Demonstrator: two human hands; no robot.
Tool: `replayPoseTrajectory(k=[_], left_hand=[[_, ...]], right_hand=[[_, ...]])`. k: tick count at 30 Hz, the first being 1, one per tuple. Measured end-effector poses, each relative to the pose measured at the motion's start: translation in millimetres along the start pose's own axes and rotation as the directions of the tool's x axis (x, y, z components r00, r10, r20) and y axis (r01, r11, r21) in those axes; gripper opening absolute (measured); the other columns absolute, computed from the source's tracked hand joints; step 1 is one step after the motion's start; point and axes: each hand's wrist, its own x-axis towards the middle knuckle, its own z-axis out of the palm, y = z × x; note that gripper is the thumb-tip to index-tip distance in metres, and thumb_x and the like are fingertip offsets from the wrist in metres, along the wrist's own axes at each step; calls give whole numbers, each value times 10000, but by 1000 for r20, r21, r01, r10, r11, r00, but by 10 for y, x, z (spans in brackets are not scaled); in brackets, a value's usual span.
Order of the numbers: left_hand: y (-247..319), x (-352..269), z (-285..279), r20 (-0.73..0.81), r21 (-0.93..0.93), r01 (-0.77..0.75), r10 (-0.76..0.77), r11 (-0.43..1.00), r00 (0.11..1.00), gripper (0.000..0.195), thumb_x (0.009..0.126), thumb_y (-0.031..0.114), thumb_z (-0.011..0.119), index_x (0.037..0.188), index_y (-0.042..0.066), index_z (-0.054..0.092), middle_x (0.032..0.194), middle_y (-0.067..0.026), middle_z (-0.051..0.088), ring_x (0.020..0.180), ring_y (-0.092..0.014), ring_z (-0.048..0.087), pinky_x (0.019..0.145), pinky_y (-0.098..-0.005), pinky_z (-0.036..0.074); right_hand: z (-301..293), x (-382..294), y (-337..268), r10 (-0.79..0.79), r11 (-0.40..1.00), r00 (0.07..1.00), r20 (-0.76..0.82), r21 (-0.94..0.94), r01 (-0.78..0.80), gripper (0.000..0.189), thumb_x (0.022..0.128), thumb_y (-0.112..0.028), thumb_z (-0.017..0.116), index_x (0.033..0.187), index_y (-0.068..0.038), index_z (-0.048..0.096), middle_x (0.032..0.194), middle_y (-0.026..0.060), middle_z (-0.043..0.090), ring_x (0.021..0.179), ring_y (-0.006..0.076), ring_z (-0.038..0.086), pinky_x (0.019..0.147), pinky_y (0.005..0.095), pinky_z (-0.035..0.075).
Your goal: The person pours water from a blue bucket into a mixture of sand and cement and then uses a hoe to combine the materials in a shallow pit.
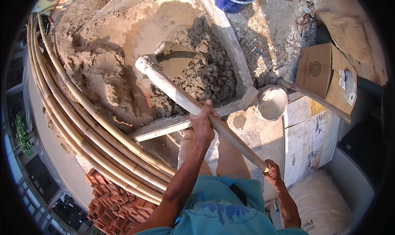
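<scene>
My left hand [202, 122] is wrapped around the middle of a long wooden handle, thumb lying along it. My right hand [272, 173] grips the same handle near its lower end. The handle belongs to a mortar-caked hoe [172, 91], which slants up and left across the view. Its head is over wet mortar [206, 71]; the blade's edge lies beside a small pool of grey water [176, 67], partly hidden by mortar. Lumpy grey mortar heaps to the right of the blade, and a mound of sand [101, 71] rises to the left.
Wooden boards [230, 40] edge the mix. A blue bucket [231, 2] stands beyond them, a mortar-stained bucket [271, 104] at the near corner. Bamboo poles [83, 96] curve along the left, above stacked red bricks [120, 204]. A cardboard box [313, 71] sits at right.
</scene>
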Motion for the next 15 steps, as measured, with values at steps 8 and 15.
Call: replayPoseTrajectory(k=[8,15], left_hand=[[-1650,1389,-552,-194,98,388,-365,916,911,171,797,51,680,734,23,524,624,-86,501,453,-211,504,406,-387,448],[-1250,1445,-308,-190,190,366,-332,911,924,138,787,37,677,760,15,544,638,-94,504,457,-236,511,415,-397,448]], right_hand=[[582,735,-149,321,946,924,206,-36,-321,267,610,-18,648,861,-14,559,753,240,615,803,456,609,690,483,476],[605,697,-377,188,980,979,78,50,-192,333,627,-48,671,952,-38,601,793,225,652,808,431,638,706,496,502]])
